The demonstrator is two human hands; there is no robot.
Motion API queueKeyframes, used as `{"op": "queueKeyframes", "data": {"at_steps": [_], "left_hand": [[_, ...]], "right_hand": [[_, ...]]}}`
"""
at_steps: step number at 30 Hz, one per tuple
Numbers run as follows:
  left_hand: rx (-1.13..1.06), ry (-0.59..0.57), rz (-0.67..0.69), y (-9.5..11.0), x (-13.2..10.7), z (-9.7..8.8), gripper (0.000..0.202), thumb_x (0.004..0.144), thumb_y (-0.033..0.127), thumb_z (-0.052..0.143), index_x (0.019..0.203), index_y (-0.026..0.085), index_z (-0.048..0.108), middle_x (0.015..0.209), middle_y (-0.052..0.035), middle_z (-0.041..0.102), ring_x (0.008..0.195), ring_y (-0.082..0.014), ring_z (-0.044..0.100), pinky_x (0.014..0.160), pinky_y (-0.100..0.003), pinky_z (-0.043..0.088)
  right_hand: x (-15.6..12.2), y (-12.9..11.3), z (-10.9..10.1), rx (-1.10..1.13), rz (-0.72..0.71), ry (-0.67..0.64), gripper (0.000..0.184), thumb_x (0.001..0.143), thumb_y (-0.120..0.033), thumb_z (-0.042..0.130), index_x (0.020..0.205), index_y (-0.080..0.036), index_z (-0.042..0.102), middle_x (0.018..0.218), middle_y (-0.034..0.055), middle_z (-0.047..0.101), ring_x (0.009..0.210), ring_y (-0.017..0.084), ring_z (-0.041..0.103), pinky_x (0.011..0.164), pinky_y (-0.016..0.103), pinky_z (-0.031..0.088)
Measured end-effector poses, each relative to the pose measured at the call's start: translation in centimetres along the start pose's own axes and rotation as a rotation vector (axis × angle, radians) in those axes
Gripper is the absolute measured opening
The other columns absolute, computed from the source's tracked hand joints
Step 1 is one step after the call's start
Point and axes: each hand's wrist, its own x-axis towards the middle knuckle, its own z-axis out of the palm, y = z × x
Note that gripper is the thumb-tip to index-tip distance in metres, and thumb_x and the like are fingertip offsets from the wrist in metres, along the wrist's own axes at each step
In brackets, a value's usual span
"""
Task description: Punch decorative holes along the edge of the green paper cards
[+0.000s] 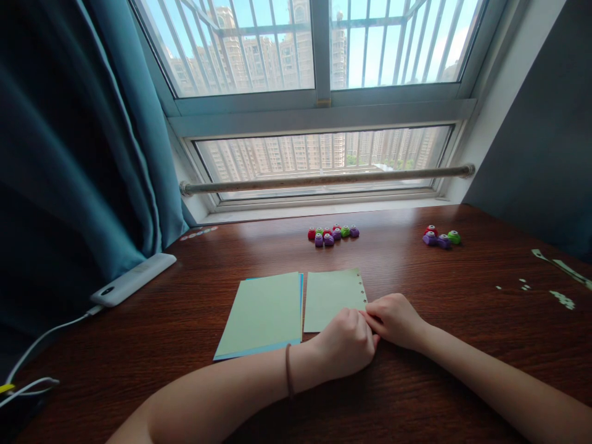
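Observation:
A light green sheet of paper [330, 296] lies on the brown table, with a row of small dark notches or holes along its right edge. My left hand [346, 342] is closed over the sheet's lower right corner, fingers curled under. My right hand [398, 320] meets it there, its fingers pinched together at the paper's right edge. The fingertips of both hands are mostly hidden, so anything small between them cannot be made out. Just left of this sheet rests a stack of larger light green paper [263, 314] with blue showing beneath it.
Small red, green and purple objects [328, 234] stand in a cluster at the back, with a smaller group [441, 237] farther right. Pale paper bits [562, 300] and a paper strip [571, 270] lie at the right. A white power strip [134, 280] sits by the blue curtain [139, 154].

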Motion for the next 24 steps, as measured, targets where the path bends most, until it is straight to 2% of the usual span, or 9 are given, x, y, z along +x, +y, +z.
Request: {"op": "queueKeyframes", "data": {"at_steps": [24], "left_hand": [[0.007,-0.001,0.000,0.04,0.03,-0.05,0.021,0.089,0.020,0.035,0.075,0.012,0.050,0.066,-0.0065,0.054,0.057,-0.0179,0.049,0.048,-0.030,0.031]], "right_hand": [[-0.03,0.05,0.08,0.001,0.001,0.001,0.038,0.087,-0.030,0.039,0.055,-0.017,0.055,0.055,0.0017,0.062,0.049,0.010,0.048,0.052,0.027,0.017]]}}
